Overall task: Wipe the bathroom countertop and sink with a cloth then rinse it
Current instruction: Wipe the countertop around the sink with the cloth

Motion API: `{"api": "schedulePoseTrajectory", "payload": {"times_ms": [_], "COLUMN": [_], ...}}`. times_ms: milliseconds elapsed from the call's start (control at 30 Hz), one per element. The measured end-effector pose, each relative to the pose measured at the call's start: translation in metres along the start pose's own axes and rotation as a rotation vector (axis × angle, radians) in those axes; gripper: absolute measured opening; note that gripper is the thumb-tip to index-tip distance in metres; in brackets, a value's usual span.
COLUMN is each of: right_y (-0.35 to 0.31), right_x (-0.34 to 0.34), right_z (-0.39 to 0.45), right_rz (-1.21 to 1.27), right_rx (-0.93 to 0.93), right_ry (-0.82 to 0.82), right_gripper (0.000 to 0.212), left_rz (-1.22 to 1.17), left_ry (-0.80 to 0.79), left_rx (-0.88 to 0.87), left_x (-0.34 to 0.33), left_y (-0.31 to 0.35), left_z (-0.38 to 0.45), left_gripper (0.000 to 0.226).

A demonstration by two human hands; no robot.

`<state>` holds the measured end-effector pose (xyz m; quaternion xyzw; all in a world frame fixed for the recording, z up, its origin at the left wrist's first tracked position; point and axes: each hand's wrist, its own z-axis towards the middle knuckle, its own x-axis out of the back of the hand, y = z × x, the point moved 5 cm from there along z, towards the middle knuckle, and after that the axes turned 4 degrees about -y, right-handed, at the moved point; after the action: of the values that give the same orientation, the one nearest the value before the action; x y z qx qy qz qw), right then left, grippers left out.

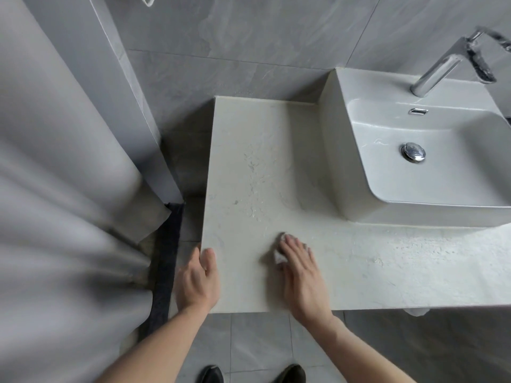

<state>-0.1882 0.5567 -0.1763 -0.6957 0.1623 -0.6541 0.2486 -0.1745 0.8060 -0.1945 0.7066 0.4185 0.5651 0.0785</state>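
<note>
Pale stone, streaked with water, is what we are working on: the bench (276,161) carries wet smears down its middle and a beaded film along the front strip towards the right. Our right hand (300,269) lies flat, fingers straight, pressing a small wadded cloth (278,257) onto the surface near the front left part of the bench; only a corner of the cloth shows from under the fingers, blurred. Our left hand (197,280) rests at the bench's left front corner with the fingers relaxed and the thumb on top, grasping nothing that we can see, though the fingers go over the edge out of sight.

We judge the step in hand to be wiping the countertop, with the sink (414,150) and the rinse under the faucet (442,64) not yet reached. To do it well, we should keep the palm weight over the cloth so that it does not roll out from under the fingers, and work in overlapping passes from the back wall towards the front edge, then along to the right. The wet patch in the middle wants a firm, slow pass, or it will only spread. Bracing with the left hand at the corner lets us lean in steadily. Folding the wad to a fresh face would help once it is soaked.
</note>
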Motion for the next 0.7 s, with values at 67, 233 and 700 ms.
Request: {"api": "schedulePoseTrajectory", "payload": {"times_ms": [67, 233, 700], "right_y": [0.041, 0.092, -0.103], "right_x": [0.029, 0.059, -0.066], "right_z": [0.002, 0.006, 0.006], "right_rz": [0.003, -0.129, -0.004], "right_rx": [-0.161, -0.435, 0.362], "right_ry": [0.097, 0.147, -0.356], "right_gripper": [0.047, 0.056, 0.055], "left_rz": [-0.019, -0.077, -1.038], "left_ry": [-0.010, -0.025, -0.136], "left_rx": [0.008, 0.062, 0.593], "left_x": [0.001, 0.001, -0.029], "left_y": [0.001, -0.002, -0.061], "left_z": [-0.002, -0.002, 0.016], "left_gripper": [0.069, 0.070, 0.061]}}
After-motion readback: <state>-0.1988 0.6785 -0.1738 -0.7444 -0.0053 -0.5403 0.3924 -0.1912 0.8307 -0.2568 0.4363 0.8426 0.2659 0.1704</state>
